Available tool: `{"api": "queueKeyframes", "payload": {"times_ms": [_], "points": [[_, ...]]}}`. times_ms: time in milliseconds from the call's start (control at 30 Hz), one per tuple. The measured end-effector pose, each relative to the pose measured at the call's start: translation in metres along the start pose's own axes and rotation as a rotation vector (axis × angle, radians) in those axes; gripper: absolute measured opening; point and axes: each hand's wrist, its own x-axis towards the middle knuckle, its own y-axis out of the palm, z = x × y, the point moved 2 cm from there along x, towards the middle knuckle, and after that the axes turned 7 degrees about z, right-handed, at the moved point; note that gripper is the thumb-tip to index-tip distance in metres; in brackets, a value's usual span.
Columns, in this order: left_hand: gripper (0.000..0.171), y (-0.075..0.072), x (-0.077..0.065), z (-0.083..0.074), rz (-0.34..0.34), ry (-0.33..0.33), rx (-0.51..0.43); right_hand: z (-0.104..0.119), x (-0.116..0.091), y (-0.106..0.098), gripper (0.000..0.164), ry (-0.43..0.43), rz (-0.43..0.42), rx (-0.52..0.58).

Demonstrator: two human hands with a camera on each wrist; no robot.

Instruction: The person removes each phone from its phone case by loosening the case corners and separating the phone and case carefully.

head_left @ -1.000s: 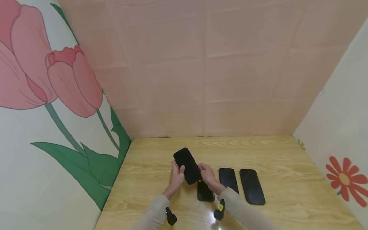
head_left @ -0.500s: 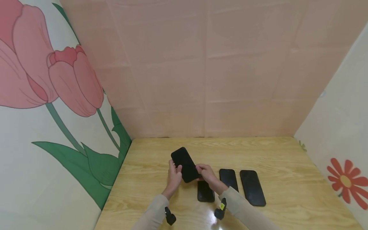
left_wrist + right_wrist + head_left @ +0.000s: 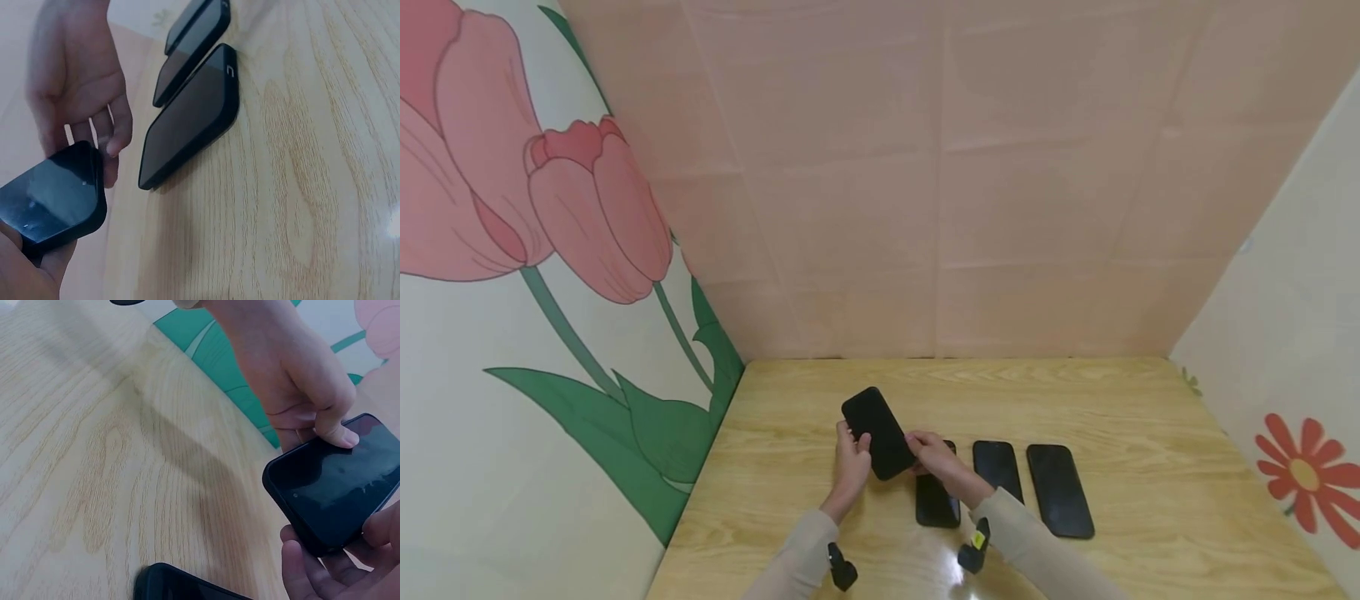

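Note:
Above the table, both hands hold a black smartphone [image 3: 877, 433], tilted with its dark glossy screen up. My left hand [image 3: 852, 471] grips its left side, the thumb [image 3: 344, 436] lying over the screen. At the lower right edge, my right hand [image 3: 940, 460] pinches it, thumb on the edge and fingers [image 3: 325, 575] underneath. Below the right hand, a second black smartphone [image 3: 937, 504] lies on the table, partly hidden by that hand. In the left wrist view, smudges or reflections show on the held smartphone's screen [image 3: 59, 190].
Two more black smartphones, a middle one [image 3: 997, 471] and a right one [image 3: 1060, 492], lie in a row on the wooden table [image 3: 1187, 467]. The right sleeve [image 3: 1037, 537] passes close by the middle one. Flower-printed walls [image 3: 625, 350] stand at both sides.
Both hands and the held smartphone have shifted slightly left. The top of the smartphone lying under the right hand now shows. The others on the table stay put.

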Motion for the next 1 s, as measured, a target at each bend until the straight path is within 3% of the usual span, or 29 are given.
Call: {"api": "queueKeyframes", "payload": {"times_ms": [100,267,433,800,1000], "points": [[0.022,-0.001,-0.001,-0.004,-0.001,-0.004,-0.004,0.002,0.000,0.000,0.034,0.008,0.015,-0.013],[0.023,0.002,0.005,0.020,-0.025,-0.027,0.000,0.005,-0.002,0.003,0.036,0.020,-0.016,-0.014],[0.023,0.002,0.007,0.030,-0.013,-0.028,-0.017,0.006,-0.003,0.004,0.032,0.000,-0.084,-0.029],[0.023,0.001,0.008,0.029,-0.005,-0.033,-0.013,0.021,-0.007,0.003,0.014,-0.213,-0.293,-0.230],[0.023,0.002,0.008,0.030,-0.012,-0.011,-0.018,0.023,-0.008,0.004,0.012,-0.196,-0.276,-0.212]]}}
